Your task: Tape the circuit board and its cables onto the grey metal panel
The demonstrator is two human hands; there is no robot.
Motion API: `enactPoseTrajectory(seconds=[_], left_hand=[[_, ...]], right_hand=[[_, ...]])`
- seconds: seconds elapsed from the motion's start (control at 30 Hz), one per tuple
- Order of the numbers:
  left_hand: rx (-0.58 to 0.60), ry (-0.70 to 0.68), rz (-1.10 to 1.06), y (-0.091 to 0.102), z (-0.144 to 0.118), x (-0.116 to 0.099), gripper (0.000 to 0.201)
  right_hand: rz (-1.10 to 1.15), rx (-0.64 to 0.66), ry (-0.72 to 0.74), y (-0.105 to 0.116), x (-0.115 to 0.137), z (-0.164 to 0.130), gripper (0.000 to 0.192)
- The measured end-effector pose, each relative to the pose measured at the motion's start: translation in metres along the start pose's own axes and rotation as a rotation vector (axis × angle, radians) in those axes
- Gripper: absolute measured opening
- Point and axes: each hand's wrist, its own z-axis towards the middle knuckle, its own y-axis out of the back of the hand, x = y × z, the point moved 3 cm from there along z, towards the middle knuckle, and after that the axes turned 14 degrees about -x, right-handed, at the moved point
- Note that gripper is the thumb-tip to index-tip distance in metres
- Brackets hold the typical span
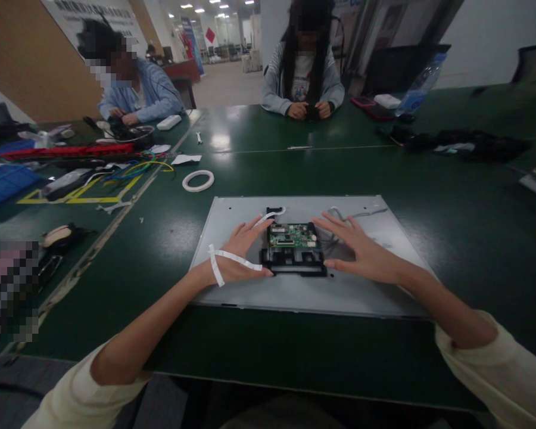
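A pale grey flat panel (245, 295) lies on the green table in front of me. On its middle sits a black bracket (295, 257) carrying a green circuit board (293, 235). My left hand (241, 250) grips the bracket's left side, thumb at the near corner and fingertips at the far one. White tape strips (236, 258) cling to the back of that hand, and another runs by its fingers. My right hand (360, 247) has thumb and fingertips spread along the bracket's right edge. Grey cables (361, 213) lie on the panel beyond the right fingers.
A roll of white tape (198, 180) and a small wrench (199, 138) lie on the green table (250, 170). Wires, a blue tray (6, 183) and tools clutter the left. Two people sit across. A plastic bottle (422, 86) and black bundles (464, 143) are at the right.
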Motion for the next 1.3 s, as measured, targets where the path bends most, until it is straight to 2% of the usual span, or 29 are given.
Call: enactPoseTrajectory(seconds=[0.23, 0.83, 1.3], left_hand=[[-0.003, -0.010, 0.000, -0.0011, 0.0000, 0.0019, 0.098], [0.012, 0.006, -0.027, -0.0063, -0.0003, 0.0034, 0.100], [-0.021, -0.034, -0.089, -0.0069, -0.0022, 0.0039, 0.100]], right_hand=[[-0.014, 0.006, -0.007, -0.0005, -0.0003, 0.0000, 0.077], [-0.013, -0.061, 0.019, -0.0035, -0.0038, 0.0028, 0.060], [-0.055, -0.087, 0.029, -0.0040, -0.0014, 0.0030, 0.063]])
